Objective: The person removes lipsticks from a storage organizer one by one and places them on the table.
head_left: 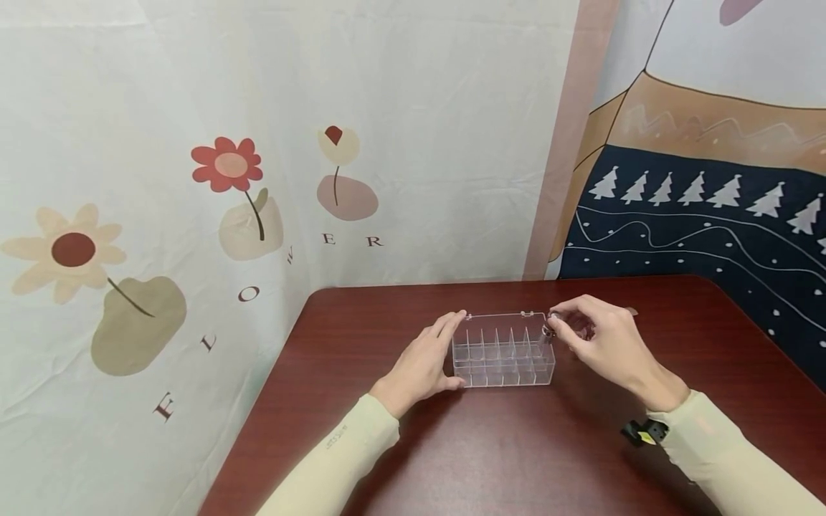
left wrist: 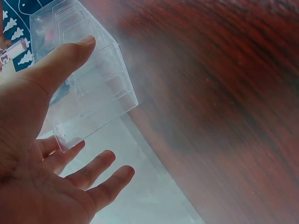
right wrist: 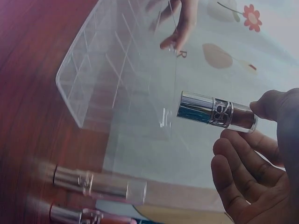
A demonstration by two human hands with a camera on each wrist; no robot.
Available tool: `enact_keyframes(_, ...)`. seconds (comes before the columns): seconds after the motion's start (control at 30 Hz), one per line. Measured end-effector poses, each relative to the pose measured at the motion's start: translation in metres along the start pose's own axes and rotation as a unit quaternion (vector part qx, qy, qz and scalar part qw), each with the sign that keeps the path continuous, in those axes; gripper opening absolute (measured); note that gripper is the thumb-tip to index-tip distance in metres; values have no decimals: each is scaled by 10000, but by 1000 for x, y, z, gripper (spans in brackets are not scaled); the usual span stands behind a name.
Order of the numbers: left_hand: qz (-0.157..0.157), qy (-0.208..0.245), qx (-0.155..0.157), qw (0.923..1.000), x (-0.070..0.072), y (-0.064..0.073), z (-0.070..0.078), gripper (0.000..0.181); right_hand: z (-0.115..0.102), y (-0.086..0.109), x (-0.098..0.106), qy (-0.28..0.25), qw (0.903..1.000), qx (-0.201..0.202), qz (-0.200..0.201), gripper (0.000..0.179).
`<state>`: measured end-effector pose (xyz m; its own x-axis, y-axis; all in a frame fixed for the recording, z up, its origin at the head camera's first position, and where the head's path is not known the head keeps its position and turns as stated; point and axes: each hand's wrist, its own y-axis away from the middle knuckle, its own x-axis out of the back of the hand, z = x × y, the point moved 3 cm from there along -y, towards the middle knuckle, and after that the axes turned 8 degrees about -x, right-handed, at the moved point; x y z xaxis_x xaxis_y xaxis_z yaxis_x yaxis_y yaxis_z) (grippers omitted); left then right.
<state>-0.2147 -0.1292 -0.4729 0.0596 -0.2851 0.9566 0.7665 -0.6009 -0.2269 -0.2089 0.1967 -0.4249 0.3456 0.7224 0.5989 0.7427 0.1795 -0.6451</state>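
A clear plastic divided organizer box (head_left: 503, 362) stands on the table with its clear lid raised at the back. My left hand (head_left: 422, 358) holds the box at its left end, thumb by the front corner and fingers at the lid's edge. In the left wrist view, the thumb (left wrist: 77, 53) lies across the clear plastic and the outer fingers are spread. My right hand (head_left: 606, 340) pinches the base of a small lip gloss tube (right wrist: 219, 112) with a silver cap and a dark see-through body. The tube is by the box's back right corner.
Two more lip gloss tubes stand beside the box in the right wrist view, a pale pink one (right wrist: 107, 185) and a redder one (right wrist: 88, 215). The reddish-brown table (head_left: 510, 451) meets a flower-printed cloth (head_left: 452, 143) at the back.
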Motion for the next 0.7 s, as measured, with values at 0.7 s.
enact_keyframes(0.7, -4, -2, 34, 10000, 0, 1, 1, 132, 45, 7, 55, 690, 9952, -633, 271, 25)
